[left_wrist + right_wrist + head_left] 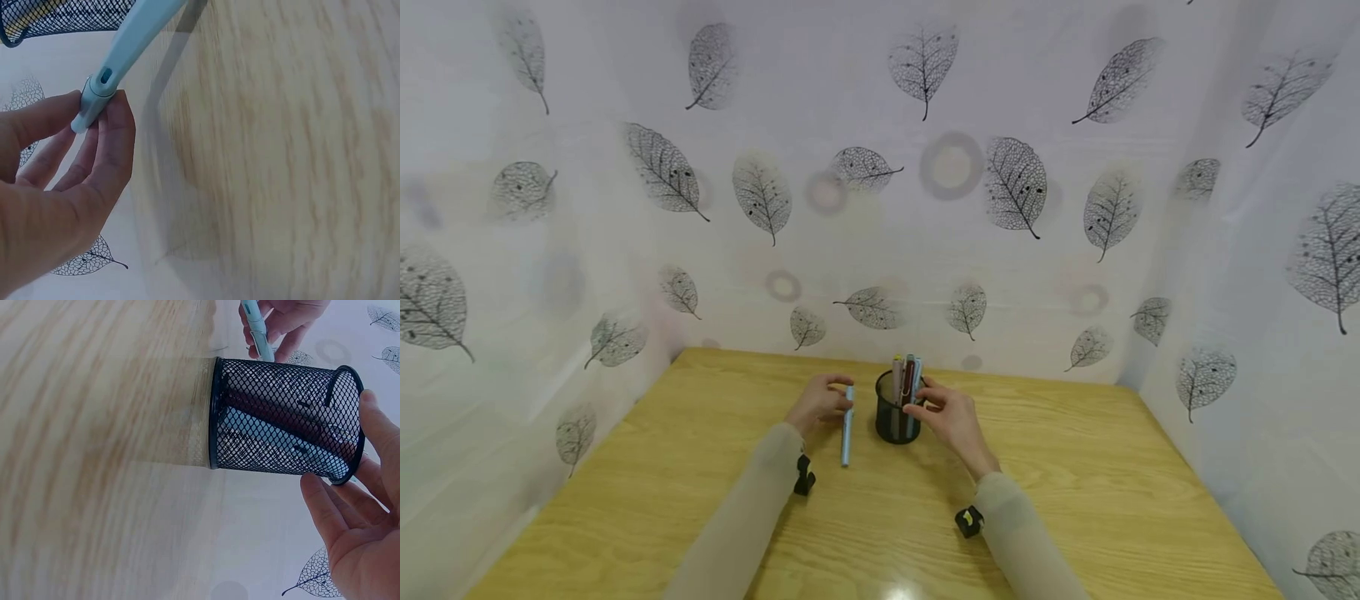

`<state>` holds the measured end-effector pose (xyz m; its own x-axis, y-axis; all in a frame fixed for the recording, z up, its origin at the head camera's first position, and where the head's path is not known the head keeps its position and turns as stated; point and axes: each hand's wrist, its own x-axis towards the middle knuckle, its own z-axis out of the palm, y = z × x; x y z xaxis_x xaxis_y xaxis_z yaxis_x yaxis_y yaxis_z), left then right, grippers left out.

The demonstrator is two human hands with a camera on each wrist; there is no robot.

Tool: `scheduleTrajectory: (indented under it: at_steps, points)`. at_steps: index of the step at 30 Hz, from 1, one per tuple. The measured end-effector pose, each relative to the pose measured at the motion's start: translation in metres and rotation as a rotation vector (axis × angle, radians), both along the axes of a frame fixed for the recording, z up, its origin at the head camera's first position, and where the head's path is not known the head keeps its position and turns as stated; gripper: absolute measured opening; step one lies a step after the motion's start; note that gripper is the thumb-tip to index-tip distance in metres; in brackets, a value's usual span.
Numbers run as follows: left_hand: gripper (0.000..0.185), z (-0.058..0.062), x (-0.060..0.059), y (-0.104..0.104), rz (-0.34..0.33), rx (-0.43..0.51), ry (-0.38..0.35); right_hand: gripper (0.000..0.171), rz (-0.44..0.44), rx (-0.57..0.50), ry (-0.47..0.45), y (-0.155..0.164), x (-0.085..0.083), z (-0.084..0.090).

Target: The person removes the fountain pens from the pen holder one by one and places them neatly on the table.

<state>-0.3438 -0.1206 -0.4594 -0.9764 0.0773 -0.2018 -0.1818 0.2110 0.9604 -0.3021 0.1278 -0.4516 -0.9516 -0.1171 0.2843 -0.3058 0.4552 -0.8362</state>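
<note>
A black mesh pen holder (895, 417) (281, 422) stands on the wooden table (700, 483), with several pens (907, 377) sticking out of its top. My right hand (951, 417) (356, 519) touches the holder's rim with thumb and fingertips. My left hand (820, 404) (62, 181) pinches the top end of a light blue pen (847, 425) (119, 56) just left of the holder; the pen's lower end points toward me over the table.
Leaf-patterned white cloth walls (880, 183) enclose the table on the back, left and right. The wooden top (94, 456) stretches toward me around the holder. A glare spot (901, 590) shows at the near edge.
</note>
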Motion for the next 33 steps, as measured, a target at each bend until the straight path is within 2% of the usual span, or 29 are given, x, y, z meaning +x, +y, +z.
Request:
scheduleTrajectory:
  at_steps: [5, 10, 14, 18, 25, 33]
  points:
    - [0.048, -0.002, -0.001, -0.003, -0.035, -0.057, 0.018, 0.029, 0.003, -0.003, 0.007, -0.001, 0.000, -0.002]
    - [0.045, -0.006, -0.004, -0.009, -0.044, -0.043, 0.005, 0.027, 0.005, -0.016, 0.001, -0.002, 0.000, -0.002]
    - [0.044, -0.011, -0.008, -0.012, -0.032, -0.008, -0.024, 0.026, 0.002, -0.016, 0.002, -0.001, 0.001, -0.002]
    - [0.044, -0.011, -0.010, -0.010, 0.007, 0.009, -0.034, 0.027, 0.009, -0.013, 0.009, 0.000, 0.001, -0.003]
    - [0.038, -0.011, -0.009, -0.004, 0.039, -0.043, -0.017, 0.030, 0.009, 0.003, 0.015, 0.001, 0.000, -0.003]
    - [0.038, -0.012, -0.011, -0.003, 0.061, -0.071, -0.014, 0.028, 0.000, -0.008, 0.010, -0.001, 0.003, 0.001]
